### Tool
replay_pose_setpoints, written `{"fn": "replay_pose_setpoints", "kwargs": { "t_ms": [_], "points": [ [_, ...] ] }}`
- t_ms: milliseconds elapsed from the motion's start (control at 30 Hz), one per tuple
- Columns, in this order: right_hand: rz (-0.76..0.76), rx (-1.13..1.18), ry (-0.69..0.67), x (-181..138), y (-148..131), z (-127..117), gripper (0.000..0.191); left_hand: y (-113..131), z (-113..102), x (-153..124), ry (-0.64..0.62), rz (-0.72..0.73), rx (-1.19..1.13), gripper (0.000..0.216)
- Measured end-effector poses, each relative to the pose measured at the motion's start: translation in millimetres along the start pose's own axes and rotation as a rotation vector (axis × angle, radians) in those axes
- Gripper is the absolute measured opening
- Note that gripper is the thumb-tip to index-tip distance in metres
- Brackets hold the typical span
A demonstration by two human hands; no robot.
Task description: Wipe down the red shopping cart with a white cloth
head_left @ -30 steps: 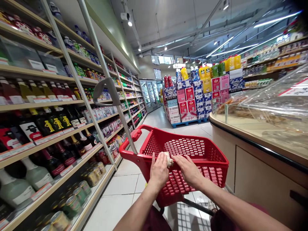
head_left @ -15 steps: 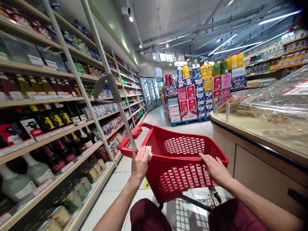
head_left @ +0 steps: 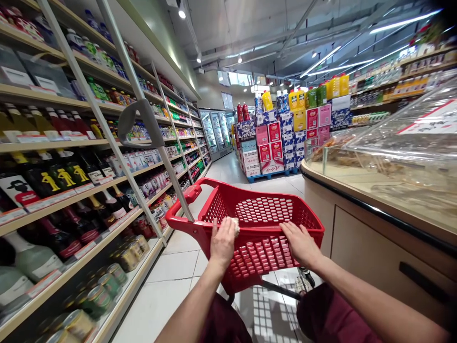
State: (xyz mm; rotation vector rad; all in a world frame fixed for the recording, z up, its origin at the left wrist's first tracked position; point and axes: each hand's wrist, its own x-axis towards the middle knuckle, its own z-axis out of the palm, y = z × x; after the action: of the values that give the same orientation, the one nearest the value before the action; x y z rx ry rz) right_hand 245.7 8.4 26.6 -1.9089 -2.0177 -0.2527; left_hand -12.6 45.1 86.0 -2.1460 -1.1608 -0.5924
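A red plastic shopping cart (head_left: 210,236) stands side-on in front of my knees, its basket walls perforated. A grey metal pole with a grip (head_left: 144,121) rises by its handle end. My left hand (head_left: 223,243) presses a crumpled whitish cloth (head_left: 235,227) against the near rim; only the cloth's edge shows past the fingers. My right hand (head_left: 302,245) lies over the same rim nearer the front end, fingers stretched out and nothing visible in it.
Tall shelves (head_left: 76,194) of bottles and cans line the left. A curved display counter (head_left: 350,195) with a clear cover stands close on the right. Ahead, stacked drink boxes (head_left: 270,147) sit on a blue pallet (head_left: 266,176); glass-door fridges (head_left: 216,131) are farther back.
My left hand has slid right along the rim with the cloth, away from the pole. My right hand keeps roughly its place on the cart. The view has shifted slightly.
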Motion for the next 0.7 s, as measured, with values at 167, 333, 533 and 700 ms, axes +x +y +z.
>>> {"fn": "replay_pose_setpoints", "kwargs": {
  "t_ms": [167,333,533,700],
  "points": [
    [0.017,-0.021,-0.009,-1,5,-2,0.059,22,7,4,-0.006,0.143,-0.068,0.046],
    [0.124,-0.042,0.040,-10,34,11,0.053,-37,-12,-7,0.026,-0.051,0.002,0.046],
    [-0.022,-0.058,0.058,-4,1,-1,0.059,25,11,4,-0.015,0.114,-0.061,0.042],
    [-0.020,-0.086,0.045,-2,2,-6,0.058,-1,-4,5,0.004,0.056,-0.062,0.045]
  ]
}}
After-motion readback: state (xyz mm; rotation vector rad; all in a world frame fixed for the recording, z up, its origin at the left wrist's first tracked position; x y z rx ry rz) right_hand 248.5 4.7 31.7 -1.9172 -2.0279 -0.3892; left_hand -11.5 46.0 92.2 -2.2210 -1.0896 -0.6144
